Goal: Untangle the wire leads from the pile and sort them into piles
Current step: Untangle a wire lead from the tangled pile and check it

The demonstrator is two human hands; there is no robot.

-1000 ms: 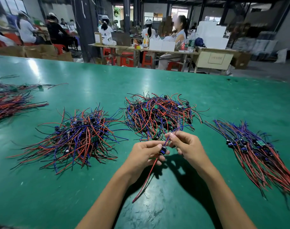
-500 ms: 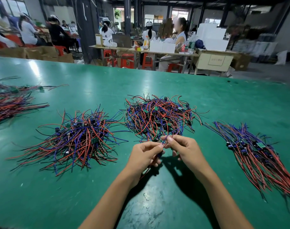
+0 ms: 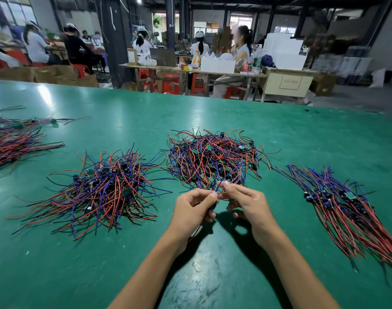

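I hold one wire lead with thin red and blue wires [image 3: 209, 211] just above the table, right in front of the middle pile. My left hand [image 3: 194, 209] is curled around its lower part, and a red wire end hangs down under that hand. My right hand [image 3: 244, 202] pinches the upper wires with thumb and finger. A second ago the long red tail hung out plainly below my hands; now most of it is tucked up in my left hand, and both hands have moved a bit farther, toward the pile. I think that means this lead is nearly free and gathered up, ready to go onto a pile.

The tangled round heap of red and blue wires [image 3: 213, 159] sits just beyond my fingers. To the left is a spread-out pile of red and blue leads [image 3: 101, 192]. To the right is a neat straight bundle of leads [image 3: 346, 208]. Far left lies another bundle of reddish wires [image 3: 12, 143]. All of it rests on the shiny green table [image 3: 213, 275].
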